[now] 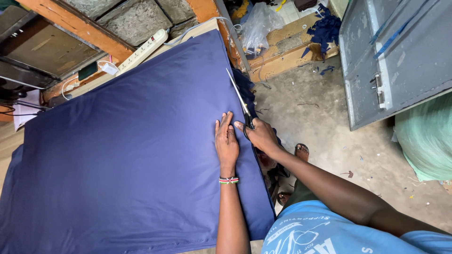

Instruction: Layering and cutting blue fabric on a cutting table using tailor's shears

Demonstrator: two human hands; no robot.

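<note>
Navy fabric (127, 150) lies spread flat over the table, its right edge hanging just past the table's side. Left hand (227, 141) is open, pressed palm-down on the cloth near that edge. Right hand (260, 135), touching it, is clamped on scissors (239, 98) whose blades run along the fabric edge.

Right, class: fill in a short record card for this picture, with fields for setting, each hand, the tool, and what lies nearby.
Setting: workshop table covered by navy blue fabric
Left hand: pressed flat on the fabric near its right edge
Right hand: gripping the scissors
Tool: blades point away from the person, along the fabric's edge
Wrist: striped bracelet on the left arm
Nearby: white power strip, grey metal door, blue scraps on the floor
</note>
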